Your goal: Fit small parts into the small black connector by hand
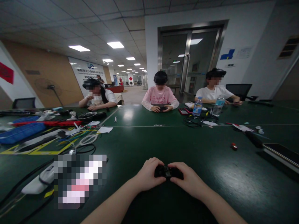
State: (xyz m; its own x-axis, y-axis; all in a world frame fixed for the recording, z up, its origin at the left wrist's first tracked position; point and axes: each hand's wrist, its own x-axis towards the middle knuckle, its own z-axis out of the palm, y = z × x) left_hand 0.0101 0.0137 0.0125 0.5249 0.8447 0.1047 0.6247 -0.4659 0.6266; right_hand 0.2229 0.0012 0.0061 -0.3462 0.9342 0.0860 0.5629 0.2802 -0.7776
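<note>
Both hands, left hand [149,175] and right hand [187,179], are closed on a small black device [167,172] at lower centre. Its long axis is laid left-right between them, equally near each, above the bench [210,161].

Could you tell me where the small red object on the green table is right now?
In the head view the small red object lies alone on the green table, ahead and to the right of the right hand, just left of the flat dark device at the right edge.

No legible text anywhere.
</note>
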